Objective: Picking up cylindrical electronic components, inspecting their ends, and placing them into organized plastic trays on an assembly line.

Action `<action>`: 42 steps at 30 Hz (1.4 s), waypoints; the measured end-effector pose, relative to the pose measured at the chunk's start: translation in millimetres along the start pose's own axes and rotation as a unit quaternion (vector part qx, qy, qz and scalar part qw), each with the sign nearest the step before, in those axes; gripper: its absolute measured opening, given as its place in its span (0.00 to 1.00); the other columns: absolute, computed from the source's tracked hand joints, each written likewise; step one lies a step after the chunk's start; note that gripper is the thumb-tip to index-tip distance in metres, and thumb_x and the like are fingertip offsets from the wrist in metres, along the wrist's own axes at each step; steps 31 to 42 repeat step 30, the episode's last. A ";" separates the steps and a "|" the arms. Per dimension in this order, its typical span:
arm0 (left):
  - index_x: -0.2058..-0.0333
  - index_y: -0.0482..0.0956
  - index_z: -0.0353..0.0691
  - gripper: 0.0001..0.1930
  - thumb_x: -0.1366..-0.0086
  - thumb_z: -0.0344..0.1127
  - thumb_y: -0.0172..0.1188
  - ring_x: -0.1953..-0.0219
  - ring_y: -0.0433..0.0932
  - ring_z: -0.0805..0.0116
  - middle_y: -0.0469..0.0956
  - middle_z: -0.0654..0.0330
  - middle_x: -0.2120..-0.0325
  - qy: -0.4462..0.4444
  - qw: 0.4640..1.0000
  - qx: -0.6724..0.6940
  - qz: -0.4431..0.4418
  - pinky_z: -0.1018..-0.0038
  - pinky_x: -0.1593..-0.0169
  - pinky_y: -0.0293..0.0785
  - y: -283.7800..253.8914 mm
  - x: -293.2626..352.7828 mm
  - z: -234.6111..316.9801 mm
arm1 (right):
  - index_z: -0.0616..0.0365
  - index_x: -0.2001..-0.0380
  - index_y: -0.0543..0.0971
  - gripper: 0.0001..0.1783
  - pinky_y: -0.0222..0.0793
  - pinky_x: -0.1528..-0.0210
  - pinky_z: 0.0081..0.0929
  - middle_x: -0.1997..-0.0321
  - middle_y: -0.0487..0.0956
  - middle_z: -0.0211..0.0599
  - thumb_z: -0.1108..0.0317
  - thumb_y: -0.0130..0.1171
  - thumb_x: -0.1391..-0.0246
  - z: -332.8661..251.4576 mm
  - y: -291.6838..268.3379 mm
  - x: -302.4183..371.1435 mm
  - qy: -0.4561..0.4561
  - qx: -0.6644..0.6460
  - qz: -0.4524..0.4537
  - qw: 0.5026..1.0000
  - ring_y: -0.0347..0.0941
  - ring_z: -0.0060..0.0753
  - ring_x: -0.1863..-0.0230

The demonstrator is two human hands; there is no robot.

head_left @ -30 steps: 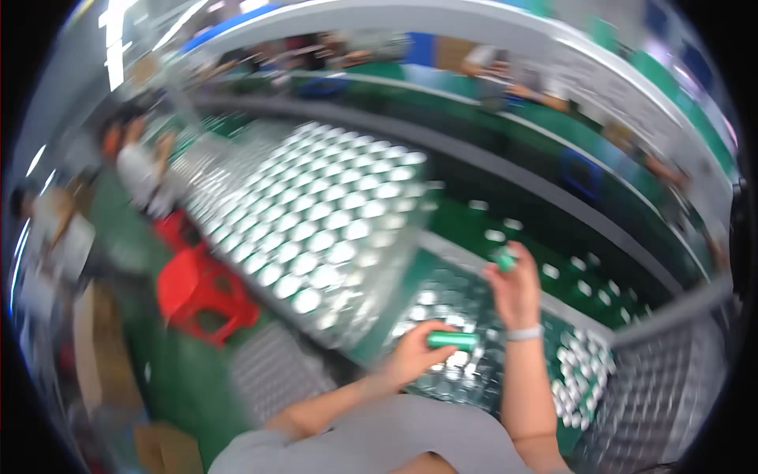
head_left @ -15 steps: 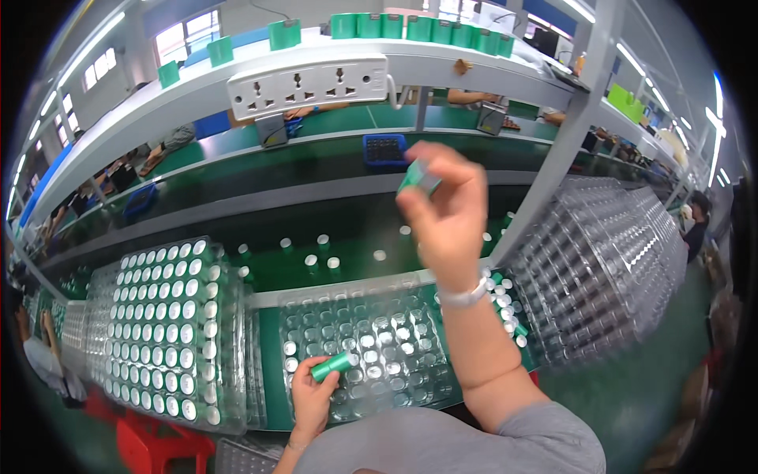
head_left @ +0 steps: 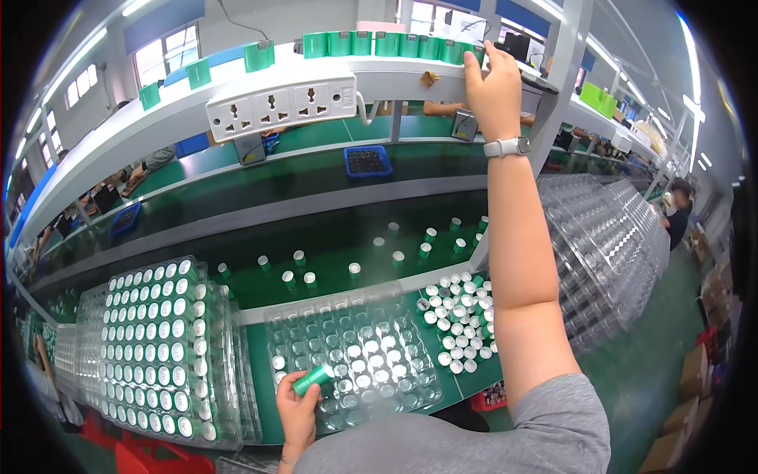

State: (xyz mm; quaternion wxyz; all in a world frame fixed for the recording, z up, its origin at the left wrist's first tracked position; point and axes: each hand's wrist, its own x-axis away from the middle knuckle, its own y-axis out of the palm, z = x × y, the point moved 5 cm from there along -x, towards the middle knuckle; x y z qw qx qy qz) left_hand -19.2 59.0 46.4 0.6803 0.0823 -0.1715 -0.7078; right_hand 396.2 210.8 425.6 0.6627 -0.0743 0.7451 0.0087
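Left hand (head_left: 298,409) at 7 o'clock is pinching a green cell (head_left: 313,380) over the clear tray (head_left: 351,365). Right hand (head_left: 491,83) at 1 o'clock is touching the shelf edge (head_left: 410,73); fingers curled, grip unclear.

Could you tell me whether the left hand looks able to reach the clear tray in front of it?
Probably yes: the left hand, holding a green cylinder, is already at the clear tray's near edge, with nothing between them.
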 end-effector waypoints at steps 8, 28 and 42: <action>0.54 0.69 0.33 0.16 0.40 0.19 0.59 0.69 0.74 0.75 0.75 0.58 0.62 0.004 1.000 0.018 -0.009 0.79 0.64 0.73 -7.0 -1.6 0.9 | 0.57 0.34 0.62 0.38 0.53 0.35 0.52 0.35 0.65 0.57 0.42 0.46 0.39 -24.0 7.4 -3.9 -0.001 0.100 -0.013 0.995 0.62 0.62 0.36; 0.53 0.69 0.33 0.16 0.39 0.21 0.61 0.66 0.74 0.76 0.74 0.58 0.61 0.017 1.000 0.021 -0.005 0.80 0.65 0.73 -7.1 -0.3 10.3 | 0.52 0.28 0.47 0.56 0.39 0.32 0.67 0.28 0.48 0.68 0.22 0.39 0.48 -58.7 38.5 -18.5 0.084 0.126 -0.200 0.968 0.47 0.62 0.27; 0.53 0.69 0.33 0.16 0.39 0.23 0.61 0.66 0.73 0.75 0.74 0.58 0.60 0.021 1.000 0.002 -0.003 0.79 0.64 0.73 -8.1 -2.1 10.3 | 0.53 0.28 0.47 0.56 0.40 0.31 0.64 0.28 0.48 0.67 0.23 0.40 0.48 -57.1 41.2 -3.5 0.082 0.081 -0.171 0.978 0.45 0.62 0.27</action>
